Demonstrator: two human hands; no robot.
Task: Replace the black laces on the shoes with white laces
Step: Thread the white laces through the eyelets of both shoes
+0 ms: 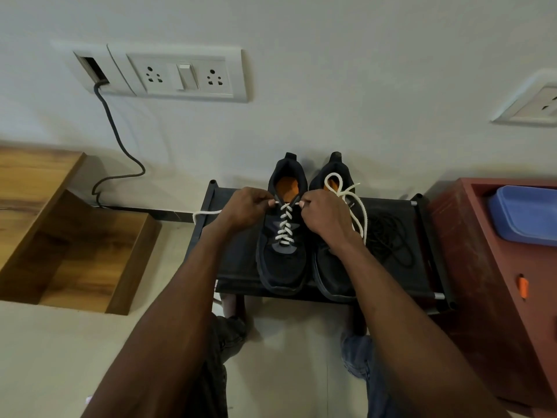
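Two dark shoes are set side by side on a small black rack (238,267), with their toes toward the person, so both can be reached easily. The rack is low, and it is stood against the wall (331,86).

The left shoe (281,254) is laced with a white lace (284,226) in crosses up to the top holes. Each end of that lace is pinched just beside the top of the shoe. One end is pinched by the left hand (244,206) and the other by the right hand (324,215). The ends are probably held out to the sides so the lace can be pulled snug and even. A long bit of the lace is seen running out past the left hand, over the edge of the rack.

The right shoe (334,276) is partly hidden by the right arm. A white bow (337,184) is seen at its top, and loose white ends are hung down its side, so it looks to be done already.

The black laces (388,236) are left in a loose pile on the rack, to the right of the shoes and well away from both hands. They seem to have been put there to be out of the way.
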